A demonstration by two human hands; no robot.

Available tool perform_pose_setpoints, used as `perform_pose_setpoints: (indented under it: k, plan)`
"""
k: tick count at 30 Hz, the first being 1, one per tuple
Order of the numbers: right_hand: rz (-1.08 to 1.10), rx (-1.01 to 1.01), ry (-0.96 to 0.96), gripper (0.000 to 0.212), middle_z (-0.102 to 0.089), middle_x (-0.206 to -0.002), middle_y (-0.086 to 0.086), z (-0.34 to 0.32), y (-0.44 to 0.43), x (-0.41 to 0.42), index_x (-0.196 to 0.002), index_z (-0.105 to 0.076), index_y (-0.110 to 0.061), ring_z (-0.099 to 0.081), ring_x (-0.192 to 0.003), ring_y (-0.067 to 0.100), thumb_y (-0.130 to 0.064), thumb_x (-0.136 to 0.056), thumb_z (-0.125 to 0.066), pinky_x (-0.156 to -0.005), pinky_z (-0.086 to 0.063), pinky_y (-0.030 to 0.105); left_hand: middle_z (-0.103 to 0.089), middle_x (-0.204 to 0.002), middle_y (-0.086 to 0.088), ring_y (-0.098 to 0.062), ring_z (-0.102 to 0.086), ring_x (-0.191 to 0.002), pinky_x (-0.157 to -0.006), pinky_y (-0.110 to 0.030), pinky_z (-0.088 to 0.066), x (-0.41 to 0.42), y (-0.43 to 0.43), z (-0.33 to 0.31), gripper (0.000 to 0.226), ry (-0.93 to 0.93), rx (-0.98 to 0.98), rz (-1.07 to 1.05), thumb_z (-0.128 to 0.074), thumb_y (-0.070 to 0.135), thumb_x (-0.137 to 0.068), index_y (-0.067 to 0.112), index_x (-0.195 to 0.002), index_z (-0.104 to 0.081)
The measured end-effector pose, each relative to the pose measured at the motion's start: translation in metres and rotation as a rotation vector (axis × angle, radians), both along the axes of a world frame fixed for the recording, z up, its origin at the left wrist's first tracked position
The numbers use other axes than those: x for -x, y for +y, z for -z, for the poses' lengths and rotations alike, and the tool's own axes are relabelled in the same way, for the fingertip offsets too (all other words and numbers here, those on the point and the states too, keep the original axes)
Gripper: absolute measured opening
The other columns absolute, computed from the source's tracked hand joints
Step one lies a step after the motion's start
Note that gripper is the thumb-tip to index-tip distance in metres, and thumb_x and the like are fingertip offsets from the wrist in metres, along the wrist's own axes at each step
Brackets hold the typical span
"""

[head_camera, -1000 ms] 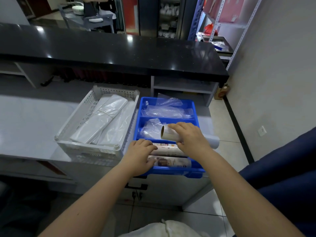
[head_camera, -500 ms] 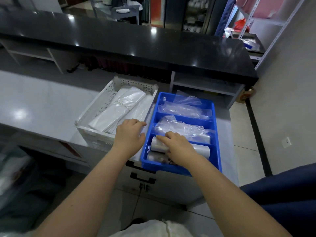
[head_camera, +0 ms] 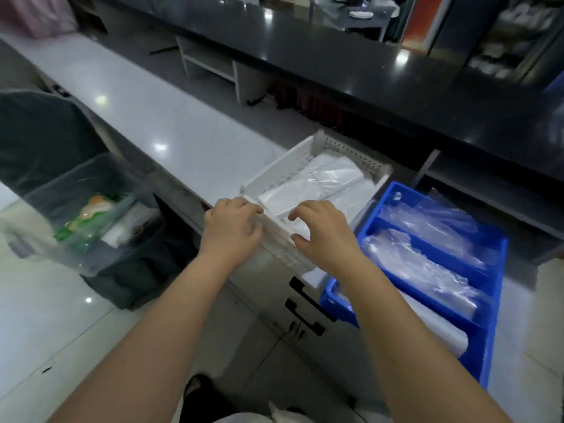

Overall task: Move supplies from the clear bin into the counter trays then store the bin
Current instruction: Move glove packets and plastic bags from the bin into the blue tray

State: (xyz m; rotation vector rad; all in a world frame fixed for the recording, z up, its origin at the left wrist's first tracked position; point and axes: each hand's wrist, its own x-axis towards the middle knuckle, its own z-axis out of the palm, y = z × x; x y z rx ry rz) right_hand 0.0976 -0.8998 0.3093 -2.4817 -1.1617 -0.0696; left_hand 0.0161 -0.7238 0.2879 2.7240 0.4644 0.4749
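A clear bin (head_camera: 91,227) stands low at the left on a dark chair, holding green-and-orange packets and a white item. On the grey counter sits a white perforated tray (head_camera: 302,157) with folded white plastic bags (head_camera: 317,184). Right of it is a blue divided tray (head_camera: 494,300) with clear bags and a white roll (head_camera: 439,331) in its near compartment. My left hand (head_camera: 232,230) hovers over the white tray's near left corner, fingers apart. My right hand (head_camera: 326,230) hangs open over that tray's near edge. Neither hand holds anything.
A raised black countertop (head_camera: 366,71) runs behind the grey counter (head_camera: 171,129). Cabinet doors with black handles (head_camera: 302,303) sit below the trays. Pale tiled floor (head_camera: 45,331) lies at the lower left.
My right hand has let go of the white roll, which now lies in the blue tray, and moved left over the white tray. The view has swung left, bringing the clear bin into sight.
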Motion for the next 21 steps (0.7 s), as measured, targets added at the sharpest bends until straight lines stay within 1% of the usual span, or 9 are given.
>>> perform_pose_setpoints:
  k: [2, 6, 9, 13, 16, 18, 21]
  plan:
    - [-0.080, 0.007, -0.040, 0.030, -0.063, -0.115, 0.002, -0.005, 0.041, 0.006, -0.110, -0.064, -0.015, -0.051, -0.108, 0.029, -0.020, -0.080, -0.070, -0.086, -0.042, 0.043, -0.063, -0.113, 0.004, -0.027, -0.048, -0.111, -0.091, -0.043, -0.036, 0.016, 0.038, -0.007, 0.027, -0.048, 0.022, -0.090, -0.061, 0.026, -0.083, 0.026, -0.109, -0.068]
    - [-0.234, 0.012, -0.136, 0.033, -0.064, -0.117, 0.002, -0.016, 0.141, 0.023, -0.112, -0.064, -0.018, -0.053, -0.108, 0.030, -0.019, -0.079, -0.068, -0.088, -0.043, 0.044, -0.064, -0.111, -0.001, -0.029, -0.051, -0.106, -0.087, -0.045, -0.045, 0.055, 0.123, -0.018, 0.028, -0.098, -0.048, -0.207, -0.064, 0.027, -0.081, 0.025, -0.108, -0.068]
    - [-0.342, 0.022, -0.171, 0.033, -0.063, -0.117, 0.001, -0.021, 0.227, 0.046, -0.114, -0.064, -0.018, -0.052, -0.109, 0.030, -0.019, -0.080, -0.065, -0.087, -0.043, 0.044, -0.065, -0.106, -0.003, -0.030, -0.054, -0.102, -0.083, -0.043, -0.046, 0.092, 0.197, -0.018, 0.027, -0.104, -0.063, -0.311, -0.065, 0.025, -0.079, 0.023, -0.105, -0.069]
    - [-0.465, -0.005, -0.159, 0.035, -0.063, -0.119, 0.002, -0.015, 0.342, 0.074, -0.115, -0.064, -0.019, -0.052, -0.109, 0.030, -0.020, -0.080, -0.067, -0.088, -0.044, 0.043, -0.065, -0.112, -0.001, -0.030, -0.053, -0.103, -0.085, -0.041, -0.044, 0.145, 0.300, -0.012, 0.032, -0.033, -0.079, -0.455, -0.065, 0.027, -0.077, 0.027, -0.109, -0.068]
    - [-0.506, 0.012, -0.144, 0.038, -0.058, -0.124, -0.003, -0.002, 0.420, 0.088, -0.120, -0.059, -0.025, -0.048, -0.116, 0.024, -0.025, -0.083, -0.066, -0.095, -0.042, 0.042, -0.065, -0.112, 0.000, -0.028, -0.053, -0.102, -0.080, -0.038, -0.041, 0.172, 0.366, -0.004, 0.033, 0.019, -0.096, -0.514, -0.065, 0.031, -0.078, 0.028, -0.111, -0.067]
    - [-0.523, 0.039, -0.117, 0.041, -0.056, -0.127, -0.005, 0.009, 0.460, 0.093, -0.123, -0.057, -0.027, -0.045, -0.120, 0.022, -0.025, -0.083, -0.066, -0.098, -0.041, 0.042, -0.064, -0.112, 0.001, -0.026, -0.053, -0.103, -0.080, -0.036, -0.040, 0.184, 0.404, 0.003, 0.033, 0.041, -0.081, -0.552, -0.064, 0.033, -0.080, 0.029, -0.112, -0.066]
    - [-0.538, 0.059, -0.060, 0.041, -0.058, -0.125, -0.004, 0.024, 0.508, 0.092, -0.121, -0.059, -0.025, -0.047, -0.117, 0.023, -0.023, -0.082, -0.068, -0.095, -0.043, 0.043, -0.063, -0.115, 0.002, -0.025, -0.050, -0.107, -0.084, -0.037, -0.039, 0.193, 0.452, 0.016, 0.032, 0.065, -0.020, -0.597, -0.062, 0.035, -0.082, 0.029, -0.114, -0.065]
